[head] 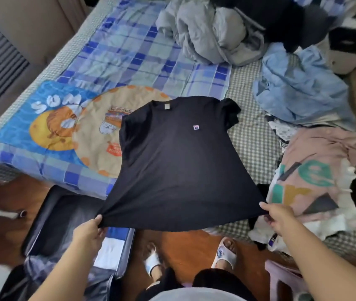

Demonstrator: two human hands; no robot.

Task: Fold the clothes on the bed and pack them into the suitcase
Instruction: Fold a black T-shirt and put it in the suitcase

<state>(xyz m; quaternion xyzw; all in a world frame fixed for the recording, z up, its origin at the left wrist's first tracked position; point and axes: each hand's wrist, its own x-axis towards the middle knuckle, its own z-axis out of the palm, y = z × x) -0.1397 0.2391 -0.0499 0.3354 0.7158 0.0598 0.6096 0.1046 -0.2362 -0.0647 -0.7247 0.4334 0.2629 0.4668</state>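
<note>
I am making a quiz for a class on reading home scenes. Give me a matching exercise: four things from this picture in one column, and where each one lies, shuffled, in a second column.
Things:
1. black T-shirt
2. suitcase
3. light blue garment
4. pink printed garment

Places:
A. crumpled at the far right of the bed
B. open on the floor, lower left
C. spread at the bed's near edge, hem pinched by the left hand and the right hand
D. on the pile at the near right of the bed

Pairs: 1-C, 2-B, 3-A, 4-D

Both hands, left and right, pinch black T-shirt hem over bed.
</note>
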